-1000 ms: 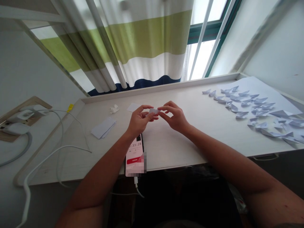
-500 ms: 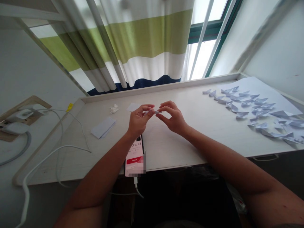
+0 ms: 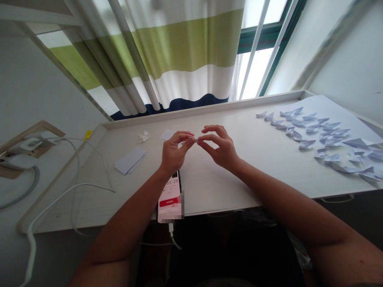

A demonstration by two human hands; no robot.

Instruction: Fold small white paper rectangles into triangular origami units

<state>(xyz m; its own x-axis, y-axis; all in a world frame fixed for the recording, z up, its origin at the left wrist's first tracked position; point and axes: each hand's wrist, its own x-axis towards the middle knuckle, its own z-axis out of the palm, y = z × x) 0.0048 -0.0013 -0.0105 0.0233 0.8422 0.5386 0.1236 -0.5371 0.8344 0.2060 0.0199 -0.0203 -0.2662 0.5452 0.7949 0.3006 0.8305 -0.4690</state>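
A small folded piece of white paper (image 3: 195, 140) is held up over the desk, mostly covered by my fingers. My left hand (image 3: 175, 151) pinches it between thumb and fingers. From the other side, my right hand (image 3: 220, 147) grips its right end with thumb and index finger, while the other fingers are raised. Folded paper boats (image 3: 308, 144) stand in a large group on the right side of the desk. To the left of my hands lies a small stack of paper sheets (image 3: 130, 160), and another small sheet (image 3: 167, 134) lies just behind my left hand.
Below my left wrist a phone (image 3: 170, 199) lies at the desk's front edge, plugged into a cable. A crumpled tissue (image 3: 143, 137) sits at the back left. White cables (image 3: 68, 189) run from the wall sockets across the desk's left side. A curtain (image 3: 185, 48) hangs behind.
The right hand has shifted slightly, its upper fingers lifting, and less of the folded paper shows between the hands. The left hand stays nearly in place.
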